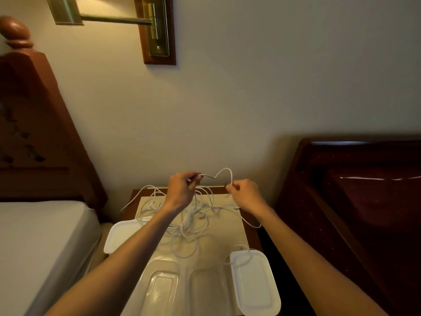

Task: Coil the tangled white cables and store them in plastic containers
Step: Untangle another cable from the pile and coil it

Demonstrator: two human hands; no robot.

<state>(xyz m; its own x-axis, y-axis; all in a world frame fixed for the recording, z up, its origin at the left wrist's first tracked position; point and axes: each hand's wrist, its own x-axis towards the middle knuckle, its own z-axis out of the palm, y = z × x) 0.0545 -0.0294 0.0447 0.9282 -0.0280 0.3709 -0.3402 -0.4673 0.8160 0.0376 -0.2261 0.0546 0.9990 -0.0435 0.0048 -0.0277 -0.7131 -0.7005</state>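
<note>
We get a dim, warm yellowish room here, with most of the light coming from the brass wall lamp (109,18) up top, which throws a bright patch on the wall beside it. The dark wooden furniture (355,201) on the right sinks almost into black, apart from a thin streak of glare. The wide lens bends the headboard (34,124) and the edges hard. We find everything a bit soft, and the white cables (189,215) blur together on the tabletop (230,226).
</note>
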